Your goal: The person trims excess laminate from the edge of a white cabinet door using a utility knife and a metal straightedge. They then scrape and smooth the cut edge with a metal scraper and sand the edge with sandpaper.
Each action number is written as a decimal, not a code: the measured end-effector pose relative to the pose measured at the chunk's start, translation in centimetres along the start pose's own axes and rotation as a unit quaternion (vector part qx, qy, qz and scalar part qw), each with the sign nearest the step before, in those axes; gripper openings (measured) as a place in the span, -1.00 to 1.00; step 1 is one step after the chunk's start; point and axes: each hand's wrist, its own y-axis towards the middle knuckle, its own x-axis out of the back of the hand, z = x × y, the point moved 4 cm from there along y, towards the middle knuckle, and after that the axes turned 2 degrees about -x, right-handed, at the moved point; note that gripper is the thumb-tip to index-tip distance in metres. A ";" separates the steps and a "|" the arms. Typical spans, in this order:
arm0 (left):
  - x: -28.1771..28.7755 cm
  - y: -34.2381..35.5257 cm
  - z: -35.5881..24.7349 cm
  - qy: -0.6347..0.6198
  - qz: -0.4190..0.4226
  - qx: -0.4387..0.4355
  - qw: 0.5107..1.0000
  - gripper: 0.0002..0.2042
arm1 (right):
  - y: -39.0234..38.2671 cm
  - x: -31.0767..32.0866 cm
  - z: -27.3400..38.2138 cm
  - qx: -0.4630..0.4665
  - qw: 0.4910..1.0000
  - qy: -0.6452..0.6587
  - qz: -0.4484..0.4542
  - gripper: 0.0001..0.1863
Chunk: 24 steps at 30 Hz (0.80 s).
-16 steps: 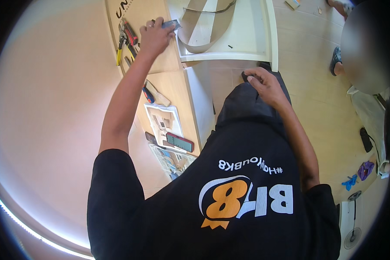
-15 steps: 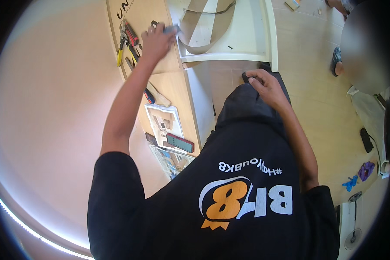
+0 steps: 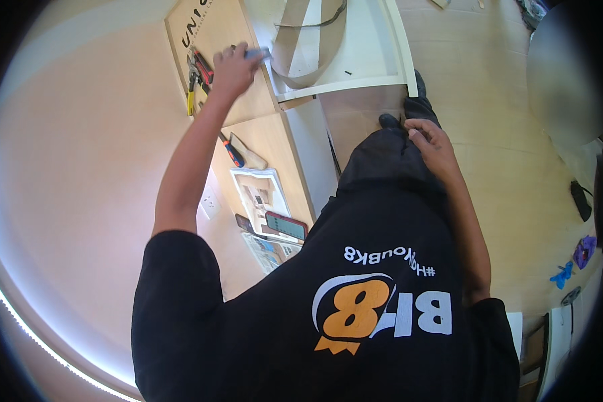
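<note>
My left hand (image 3: 234, 75) is stretched out over a light wood panel, closed on a small blue-grey block-like thing (image 3: 257, 53), whose kind is blurred. This thing is close to the left edge of a white shallow furniture piece (image 3: 375, 41) with a raised rim. In the white piece lie a curled brownish strip (image 3: 333, 50) and a small dark screw-like piece (image 3: 348, 72). My right hand (image 3: 434, 147) hovers by my dark-trousered leg, fingers loosely bent and thumb apart, with nothing seen in it.
Red-black and yellow-handled hand tools (image 3: 195, 77) lie left of my left hand. Nearer are a blue-and-red-handled tool (image 3: 233, 153), printed sheets (image 3: 260, 191) and a phone (image 3: 286, 226) on the wood top (image 3: 275, 134). Blue (image 3: 561, 275) and purple scraps (image 3: 585, 252) lie on the right floor.
My left hand stays at the white piece's edge, with the small block slightly lower in view. My right hand has shifted a little right and down. The view has turned slightly.
</note>
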 end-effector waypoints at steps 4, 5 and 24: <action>2.1 -6.5 -3.4 0.038 -0.034 -0.076 0.996 -0.59 | -0.1 -0.1 -1.0 -0.044 0.998 0.031 0.011 -0.69; 2.4 -6.6 -3.7 0.054 -0.046 -0.098 0.993 -0.57 | -0.1 -0.3 -1.1 -0.040 0.999 0.025 0.014 -0.69; 4.2 -1.5 -3.4 0.124 -0.028 -0.075 0.989 -0.46 | -1.9 0.1 -2.1 -0.044 0.998 0.042 -0.008 -0.70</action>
